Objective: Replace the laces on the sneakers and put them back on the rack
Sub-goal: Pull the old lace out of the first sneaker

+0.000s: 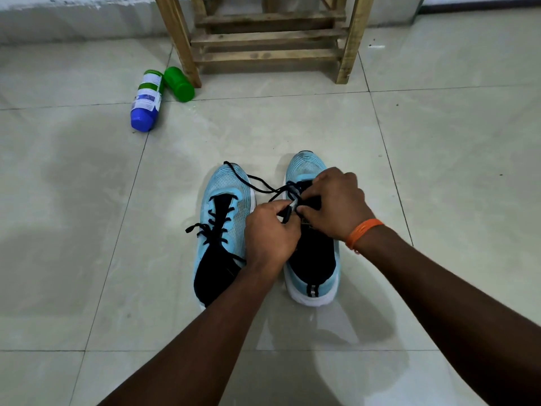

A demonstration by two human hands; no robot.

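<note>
Two light-blue sneakers with black tongues stand side by side on the tiled floor, toes pointing away from me. The left sneaker [222, 200] is laced with a dark lace, its ends loose. Over the right sneaker [306, 167] both hands work a dark lace [251, 180] that trails across the left sneaker's toe. My left hand [270, 232] pinches the lace near its tip. My right hand [336, 200], with an orange band at the wrist, grips the lace at the eyelets. The right sneaker's lacing is mostly hidden by my hands.
A wooden slatted rack [263, 36] stands against the wall straight ahead. To its left, two things lie on the floor: a spray can with a blue cap [146, 101] and a green container [179, 83].
</note>
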